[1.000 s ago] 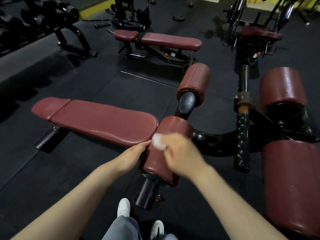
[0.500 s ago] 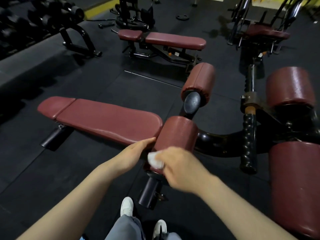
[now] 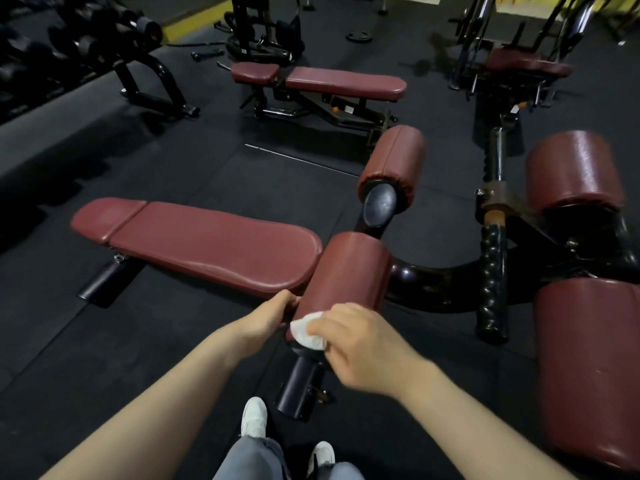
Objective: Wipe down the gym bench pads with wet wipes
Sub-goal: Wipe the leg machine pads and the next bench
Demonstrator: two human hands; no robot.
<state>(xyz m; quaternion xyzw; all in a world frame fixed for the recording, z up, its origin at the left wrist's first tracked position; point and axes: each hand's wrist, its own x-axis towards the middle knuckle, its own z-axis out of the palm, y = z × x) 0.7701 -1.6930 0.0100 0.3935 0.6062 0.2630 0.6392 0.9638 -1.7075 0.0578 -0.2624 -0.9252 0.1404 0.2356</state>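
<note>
Our right hand (image 3: 363, 344) presses the wet wipe (image 3: 306, 332) onto the roller pad (image 3: 346, 275) at its near end; its long axis runs away from us. Our left hand (image 3: 268, 317) grips the pad's left flank.

A gym: padded benches (image 3: 207, 247), seemingly dumbbell rack (image 3: 86, 43).

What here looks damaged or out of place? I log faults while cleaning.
Nothing stands out. The roller pad under the wet wipe and the long bench pad look intact. A loose weight plate lies on the far floor.
</note>
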